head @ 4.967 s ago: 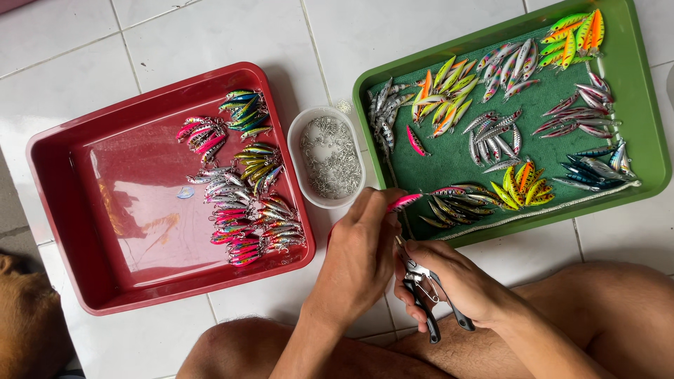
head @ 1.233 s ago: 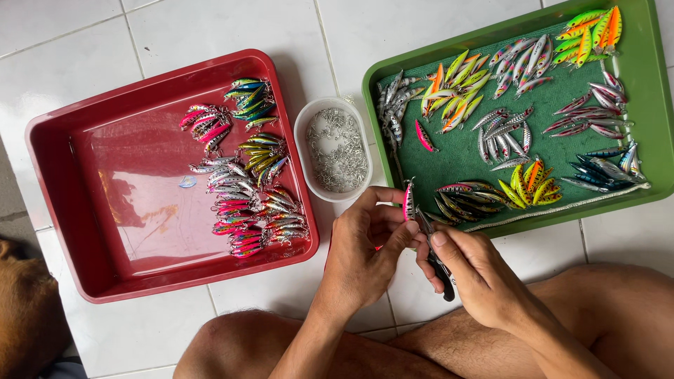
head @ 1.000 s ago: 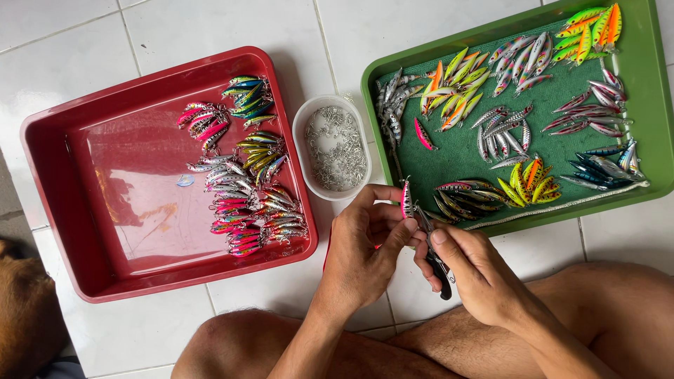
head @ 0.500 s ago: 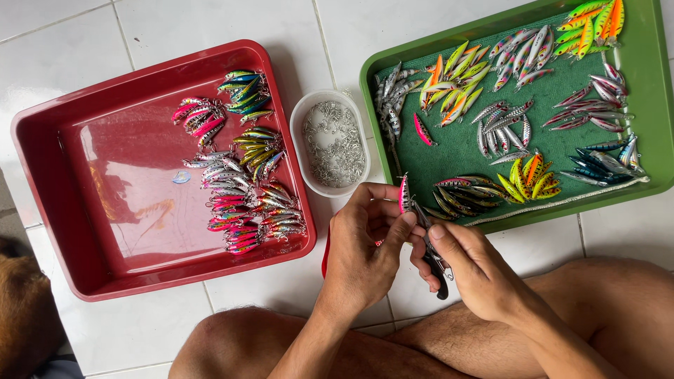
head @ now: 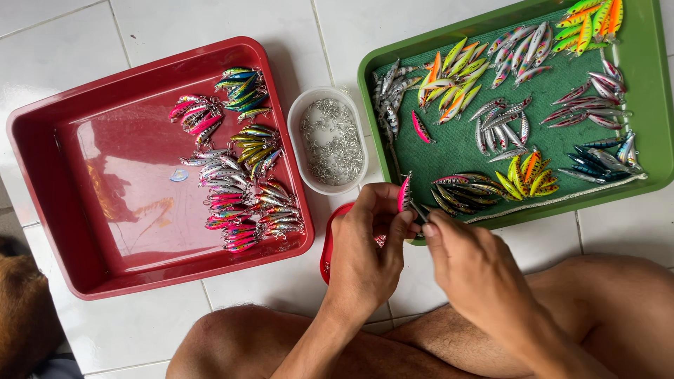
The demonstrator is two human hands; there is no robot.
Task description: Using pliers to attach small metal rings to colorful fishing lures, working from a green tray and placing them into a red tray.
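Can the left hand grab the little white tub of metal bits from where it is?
Probably yes: the white tub sits just beyond the left hand with nothing between. But that hand is pinching a pink lure, so it isn't free.

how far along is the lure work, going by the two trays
Roughly a third looks done: the red tray holds several sorted clusters of lures. In hand: the left hand pinches a pink lure while the right hand works at it with a small tool. Left: more groups of lures lie in the green tray, with metal rings in the white tub.
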